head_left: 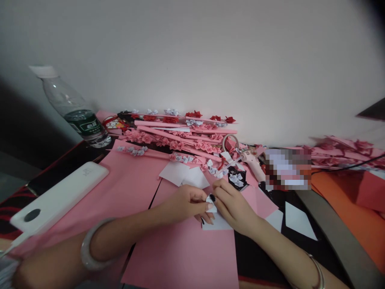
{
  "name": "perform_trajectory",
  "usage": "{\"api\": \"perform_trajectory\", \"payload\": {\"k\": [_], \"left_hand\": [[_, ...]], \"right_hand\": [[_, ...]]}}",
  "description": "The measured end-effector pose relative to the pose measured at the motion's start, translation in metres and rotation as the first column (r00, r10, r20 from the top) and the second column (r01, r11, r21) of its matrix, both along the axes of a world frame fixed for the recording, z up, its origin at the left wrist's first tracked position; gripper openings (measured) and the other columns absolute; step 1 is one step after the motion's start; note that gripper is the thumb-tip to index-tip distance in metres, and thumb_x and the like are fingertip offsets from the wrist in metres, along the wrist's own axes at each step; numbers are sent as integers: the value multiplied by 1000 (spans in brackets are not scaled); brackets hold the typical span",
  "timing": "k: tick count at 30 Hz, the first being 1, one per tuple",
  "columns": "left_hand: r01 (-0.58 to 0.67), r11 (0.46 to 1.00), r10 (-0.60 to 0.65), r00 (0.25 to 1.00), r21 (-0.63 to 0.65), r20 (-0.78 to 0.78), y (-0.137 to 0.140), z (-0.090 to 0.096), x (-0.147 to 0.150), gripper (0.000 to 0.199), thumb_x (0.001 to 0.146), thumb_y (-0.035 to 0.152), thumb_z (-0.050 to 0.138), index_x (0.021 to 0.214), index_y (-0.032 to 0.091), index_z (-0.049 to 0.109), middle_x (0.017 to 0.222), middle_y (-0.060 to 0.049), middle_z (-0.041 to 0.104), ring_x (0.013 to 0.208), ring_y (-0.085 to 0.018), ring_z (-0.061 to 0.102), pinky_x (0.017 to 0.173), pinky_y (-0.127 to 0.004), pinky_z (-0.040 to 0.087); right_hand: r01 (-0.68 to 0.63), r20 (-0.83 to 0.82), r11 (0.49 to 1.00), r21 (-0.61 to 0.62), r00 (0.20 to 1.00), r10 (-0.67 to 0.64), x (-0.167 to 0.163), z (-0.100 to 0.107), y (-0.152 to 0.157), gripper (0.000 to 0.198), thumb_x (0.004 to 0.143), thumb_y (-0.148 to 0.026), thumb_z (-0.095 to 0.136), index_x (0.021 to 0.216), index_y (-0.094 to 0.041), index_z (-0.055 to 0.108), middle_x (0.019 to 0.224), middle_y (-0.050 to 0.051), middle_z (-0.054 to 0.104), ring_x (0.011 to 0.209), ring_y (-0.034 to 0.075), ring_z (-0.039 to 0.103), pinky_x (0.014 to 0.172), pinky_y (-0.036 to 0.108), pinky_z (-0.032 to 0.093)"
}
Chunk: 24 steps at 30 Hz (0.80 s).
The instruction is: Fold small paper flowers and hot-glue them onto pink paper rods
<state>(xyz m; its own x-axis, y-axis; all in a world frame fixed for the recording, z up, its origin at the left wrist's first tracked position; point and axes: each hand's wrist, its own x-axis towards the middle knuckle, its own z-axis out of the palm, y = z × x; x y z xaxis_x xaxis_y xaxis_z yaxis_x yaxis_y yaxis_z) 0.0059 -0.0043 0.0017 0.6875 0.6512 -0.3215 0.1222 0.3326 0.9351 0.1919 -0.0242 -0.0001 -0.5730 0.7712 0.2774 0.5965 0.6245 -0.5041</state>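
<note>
Possibly, the small white paper (213, 208), pinched between the left hand (191, 204) and right hand (233, 204) above the pink sheet (183, 251), could tear or crease crooked if they pull unevenly, or slip from a loose grip.

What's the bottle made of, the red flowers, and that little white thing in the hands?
Bottle: probably glossy plastic; it's see-through and shiny. Red flowers: seemingly matte paper; they look sharply folded. Little white thing: likely matte paper; no shine shows, but partly hidden.

A small white piece of paper (211, 205), folded, is held between the left hand (187, 204) and the right hand (235, 206).
</note>
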Motion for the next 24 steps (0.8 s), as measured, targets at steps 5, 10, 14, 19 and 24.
{"api": "perform_trajectory", "payload": {"k": [5,10,14,19,24], "left_hand": [[3,1000,-3,1000,-26,0,0,-4,0,24,74,34,63,66,14,54,72,-7,71,69,-20,70,61,-28,51],[-8,1000,8,1000,-28,3,0,-4,1,23,75,33,63,64,14,53,70,-6,71,68,-20,70,61,-28,52],[-15,1000,15,1000,-3,15,1,-1,0,24,77,36,61,70,13,58,73,-7,71,71,-19,70,63,-28,53],[-14,1000,14,999,14,29,2,-1,-1,25,77,37,63,70,13,59,76,-7,72,73,-20,70,63,-26,53],[2,1000,-1,999,-9,39,2,-1,-2,26,77,37,64,73,12,60,78,-8,72,74,-20,70,64,-28,53]], "right_hand": [[-34,-43,999,31,998,35,0,-5,-2,15,89,-10,36,81,-21,42,90,6,45,81,16,47,71,30,44],[-27,-110,998,61,993,34,0,-3,-3,14,89,-11,37,81,-21,43,90,6,45,82,17,46,72,32,42],[38,-297,995,-93,953,-64,-2,0,-3,21,93,-19,32,75,-21,42,87,5,43,77,16,45,69,31,41],[109,-380,959,-263,902,-206,-5,-2,1,27,94,-27,35,69,-20,39,82,3,43,76,16,45,70,30,39],[79,-374,940,-333,904,-208,-5,-7,1,21,93,-35,40,77,-21,40,80,1,44,71,15,44,64,28,38]]}}
